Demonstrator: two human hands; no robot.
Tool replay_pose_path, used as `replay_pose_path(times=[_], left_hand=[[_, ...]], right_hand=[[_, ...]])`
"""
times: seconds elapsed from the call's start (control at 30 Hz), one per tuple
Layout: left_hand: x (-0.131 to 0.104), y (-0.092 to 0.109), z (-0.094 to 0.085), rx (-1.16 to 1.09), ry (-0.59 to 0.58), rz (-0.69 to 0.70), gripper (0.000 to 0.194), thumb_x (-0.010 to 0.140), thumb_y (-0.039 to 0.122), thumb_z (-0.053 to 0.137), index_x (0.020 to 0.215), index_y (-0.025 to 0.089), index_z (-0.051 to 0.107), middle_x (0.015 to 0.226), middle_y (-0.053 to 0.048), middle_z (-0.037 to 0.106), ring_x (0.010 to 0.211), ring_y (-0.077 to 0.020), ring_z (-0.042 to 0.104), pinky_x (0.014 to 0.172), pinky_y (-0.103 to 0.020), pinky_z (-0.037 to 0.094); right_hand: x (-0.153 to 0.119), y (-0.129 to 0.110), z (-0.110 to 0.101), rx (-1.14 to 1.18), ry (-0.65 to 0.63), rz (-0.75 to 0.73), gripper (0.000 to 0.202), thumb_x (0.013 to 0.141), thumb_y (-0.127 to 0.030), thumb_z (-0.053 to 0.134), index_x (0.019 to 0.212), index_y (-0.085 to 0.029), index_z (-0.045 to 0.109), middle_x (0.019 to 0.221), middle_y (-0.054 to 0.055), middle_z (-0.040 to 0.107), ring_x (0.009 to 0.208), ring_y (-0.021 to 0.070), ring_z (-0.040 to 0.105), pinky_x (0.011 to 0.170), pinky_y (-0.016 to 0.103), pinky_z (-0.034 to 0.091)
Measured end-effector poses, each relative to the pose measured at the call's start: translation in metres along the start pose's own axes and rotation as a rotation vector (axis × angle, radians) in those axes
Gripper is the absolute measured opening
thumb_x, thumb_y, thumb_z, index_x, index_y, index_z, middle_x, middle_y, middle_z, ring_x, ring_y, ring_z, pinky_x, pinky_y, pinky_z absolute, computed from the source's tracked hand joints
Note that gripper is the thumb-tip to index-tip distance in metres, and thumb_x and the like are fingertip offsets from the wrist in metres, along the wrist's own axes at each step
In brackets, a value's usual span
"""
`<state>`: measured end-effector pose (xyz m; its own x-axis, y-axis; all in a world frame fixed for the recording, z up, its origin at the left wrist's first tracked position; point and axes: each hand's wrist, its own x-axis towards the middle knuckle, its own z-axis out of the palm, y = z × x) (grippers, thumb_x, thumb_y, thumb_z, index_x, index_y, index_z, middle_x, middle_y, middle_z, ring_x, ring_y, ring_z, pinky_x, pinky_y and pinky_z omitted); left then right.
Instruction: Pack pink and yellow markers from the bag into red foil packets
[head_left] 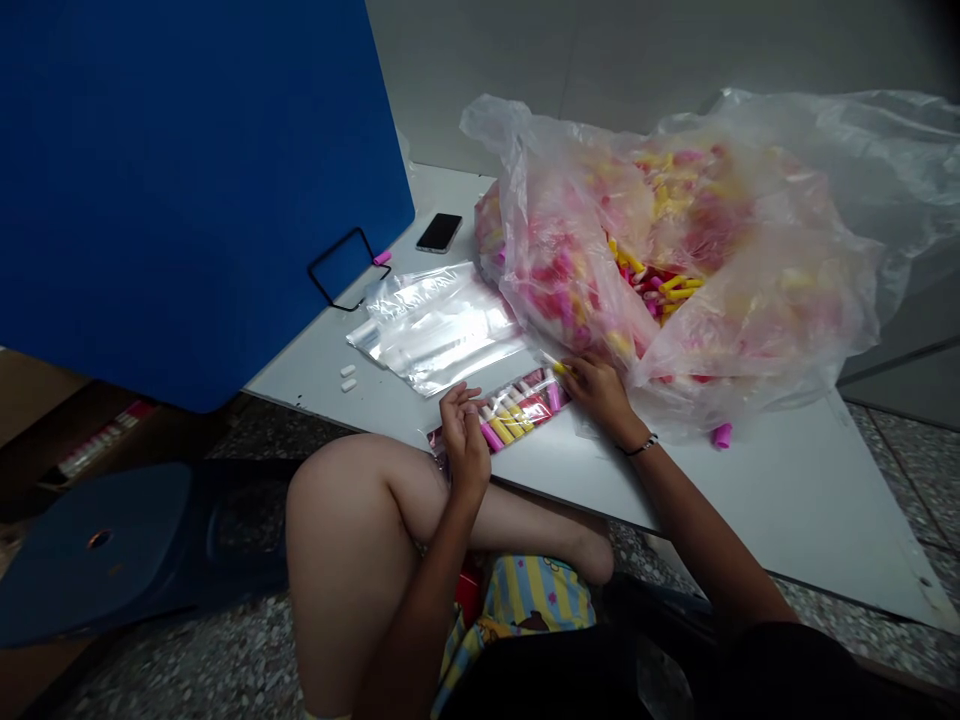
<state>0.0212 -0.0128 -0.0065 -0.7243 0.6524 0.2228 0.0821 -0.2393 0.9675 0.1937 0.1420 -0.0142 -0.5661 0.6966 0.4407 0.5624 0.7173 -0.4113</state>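
Note:
A narrow clear plastic bag (534,410) lies at the table's near edge, filled with a row of small pink, yellow and red tubes with white ends. Over its left end is my left hand (466,440), fingers bent and closed on the bag. My right hand (600,393) is at the bag's other end, its fingertips pinched on a small yellow tube (561,369). Just behind, a big translucent sack (780,300) stands with its mouth spread, showing many loose yellow, red and pink tubes (679,290).
Flat empty clear bags (442,330) are stacked left of the sack. Beyond them are a phone (439,233) and a black wire frame (330,262). Two white pieces (348,378) and a pink tube (722,436) lie loose on the white table (795,510). A blue panel (202,180) rises left.

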Motion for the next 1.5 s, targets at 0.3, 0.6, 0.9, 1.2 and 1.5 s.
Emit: replay_pose_path(times=[0.3, 0.6, 0.9, 1.2, 1.5], left_hand=[[0.0, -0.002, 0.0, 0.003, -0.014, 0.001, 0.031, 0.09, 0.041, 0.046, 0.112, 0.019, 0.048, 0.104, -0.009, 0.059, 0.085, -0.016, 0.061, 0.083, -0.032, 0.048], [0.0, -0.003, 0.0, 0.044, -0.02, 0.007, 0.033, 0.091, 0.044, 0.044, 0.113, 0.019, 0.048, 0.104, -0.008, 0.059, 0.086, -0.0163, 0.061, 0.084, -0.032, 0.049], [-0.001, -0.004, 0.0, 0.059, -0.033, 0.014, 0.03, 0.091, 0.039, 0.045, 0.114, 0.019, 0.048, 0.105, -0.008, 0.059, 0.087, -0.0161, 0.061, 0.085, -0.032, 0.047], [-0.002, -0.006, 0.0, 0.072, -0.042, 0.029, 0.03, 0.092, 0.038, 0.044, 0.115, 0.019, 0.048, 0.106, -0.008, 0.059, 0.087, -0.016, 0.061, 0.085, -0.032, 0.047], [-0.002, -0.005, 0.0, 0.074, -0.044, 0.04, 0.029, 0.092, 0.037, 0.044, 0.115, 0.019, 0.048, 0.105, -0.007, 0.059, 0.086, -0.0155, 0.06, 0.084, -0.031, 0.046]], right_hand=[[-0.001, 0.002, 0.001, -0.048, 0.153, 0.12, 0.023, 0.076, -0.019, 0.054, 0.098, -0.016, 0.061, 0.099, 0.012, 0.063, 0.086, 0.0262, 0.06, 0.075, 0.04, 0.05], [-0.002, -0.014, 0.001, 0.125, -0.056, -0.104, 0.038, 0.091, -0.034, 0.048, 0.126, -0.019, 0.051, 0.119, 0.012, 0.061, 0.111, 0.0275, 0.055, 0.095, 0.047, 0.044], [-0.003, -0.024, 0.004, 0.098, -0.129, -0.081, 0.044, 0.094, -0.033, 0.043, 0.135, -0.019, 0.042, 0.117, 0.012, 0.063, 0.107, 0.0273, 0.056, 0.093, 0.047, 0.039], [-0.005, -0.034, 0.005, 0.15, -0.029, -0.023, 0.039, 0.089, -0.027, 0.048, 0.127, -0.017, 0.047, 0.092, 0.007, 0.069, 0.087, 0.024, 0.063, 0.085, 0.042, 0.04], [-0.004, -0.042, 0.0, 0.338, -0.037, 0.116, 0.046, 0.085, -0.027, 0.051, 0.129, -0.018, 0.042, 0.089, 0.005, 0.068, 0.071, 0.0186, 0.063, 0.069, 0.032, 0.048]])
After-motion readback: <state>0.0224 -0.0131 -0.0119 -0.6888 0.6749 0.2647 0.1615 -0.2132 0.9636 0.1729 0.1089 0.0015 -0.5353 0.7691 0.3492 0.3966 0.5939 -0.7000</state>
